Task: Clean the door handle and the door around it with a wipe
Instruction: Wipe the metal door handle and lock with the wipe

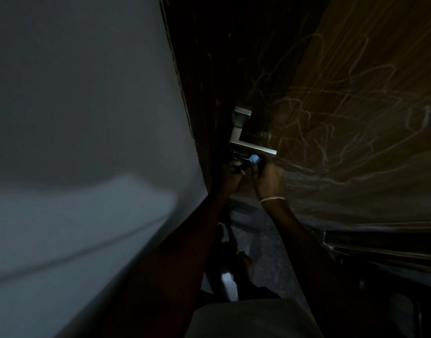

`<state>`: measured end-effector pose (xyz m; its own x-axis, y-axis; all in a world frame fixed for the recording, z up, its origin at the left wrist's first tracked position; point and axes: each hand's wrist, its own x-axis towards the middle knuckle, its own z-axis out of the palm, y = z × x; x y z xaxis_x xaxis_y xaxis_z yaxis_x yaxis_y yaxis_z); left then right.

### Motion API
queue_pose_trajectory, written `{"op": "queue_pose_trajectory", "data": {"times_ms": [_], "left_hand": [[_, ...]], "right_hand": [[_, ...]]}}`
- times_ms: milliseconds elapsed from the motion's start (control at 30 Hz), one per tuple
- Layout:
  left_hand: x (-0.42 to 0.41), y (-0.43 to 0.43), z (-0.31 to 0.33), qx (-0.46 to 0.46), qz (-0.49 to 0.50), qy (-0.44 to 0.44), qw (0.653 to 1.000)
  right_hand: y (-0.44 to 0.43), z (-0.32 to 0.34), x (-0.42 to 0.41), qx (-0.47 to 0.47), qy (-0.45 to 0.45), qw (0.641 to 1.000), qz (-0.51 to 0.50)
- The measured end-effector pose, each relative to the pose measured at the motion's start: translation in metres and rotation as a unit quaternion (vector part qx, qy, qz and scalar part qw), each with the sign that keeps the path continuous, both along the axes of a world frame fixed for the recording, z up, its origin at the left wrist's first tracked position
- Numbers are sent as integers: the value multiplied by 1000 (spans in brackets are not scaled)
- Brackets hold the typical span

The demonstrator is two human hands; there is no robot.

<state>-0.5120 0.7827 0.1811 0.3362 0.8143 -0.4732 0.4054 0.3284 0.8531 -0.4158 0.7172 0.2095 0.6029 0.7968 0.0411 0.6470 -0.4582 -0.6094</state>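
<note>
Very dim. Centre of frame: silver lever door handle [243, 142], mounted on brown door [343, 118] scrawled with pale scribbles, filling right half. Just below lever: blue wipe [254, 158], small wad, pinched in right hand [267, 178] grip; touching lever underside or just short, cannot tell. Chain bracelet [271, 199] on right wrist. Left hand [230, 174] just beside, raised to dark fitting [236, 154] under handle; grip curled, clamped or not, cannot tell. Grey wall [75, 118] across left half. Dark floor [258, 240] at lower centre.
</note>
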Motion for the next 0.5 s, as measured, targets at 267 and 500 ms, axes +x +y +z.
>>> {"op": "queue_pose_trajectory", "data": {"times_ms": [267,500], "left_hand": [[5,6,0,-102,45,-57,992],[6,4,-11,-66,78,-54,993]], "right_hand": [[-4,6,6,13,6,999,-36],[-3,8,-10,-24,-59,995,77]]}}
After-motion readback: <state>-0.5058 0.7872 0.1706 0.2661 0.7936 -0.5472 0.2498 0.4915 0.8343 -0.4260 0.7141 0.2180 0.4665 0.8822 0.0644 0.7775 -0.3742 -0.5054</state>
